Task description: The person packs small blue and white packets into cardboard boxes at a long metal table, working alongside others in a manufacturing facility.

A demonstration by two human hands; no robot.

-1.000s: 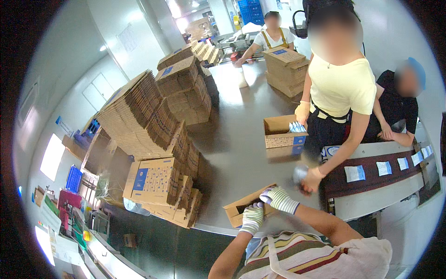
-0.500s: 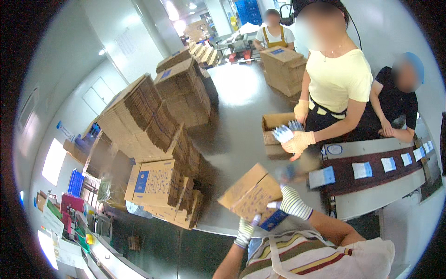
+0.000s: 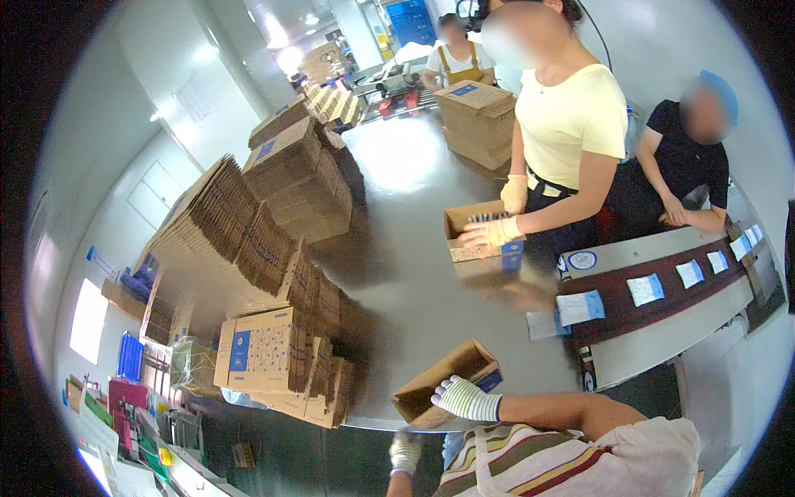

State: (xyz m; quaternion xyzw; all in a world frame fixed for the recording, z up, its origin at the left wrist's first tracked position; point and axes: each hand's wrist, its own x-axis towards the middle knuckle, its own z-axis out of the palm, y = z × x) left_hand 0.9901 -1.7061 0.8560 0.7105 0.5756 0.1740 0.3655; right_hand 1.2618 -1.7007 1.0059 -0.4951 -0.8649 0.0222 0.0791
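Head view, and there's only the one, so here we go: the right hand, in a striped knit glove, lies across the side of a small open cardboard box at the near edge of the grey steel table. The fingers are spread and curled over the box's side panel, holding it tilted, its open mouth turned up and away toward the right. The forearm reaches in from the lower right, elbow bent, across a striped apron.

The left hand is down below the table edge, gloved too, hanging low near the person's body. It's small and dim there, so I cannot tell whether it's open or holding anything.

By my reading the step in hand is squaring up this freshly opened box on the table. The next move would call for the left hand to come up and steady the far side so the flaps can be dealt with.

To the left, stacks of flat folded cartons crowd the table. Across it, a co-worker in a yellow top has gloved hands at another open box, beside a conveyor belt carrying white packets.
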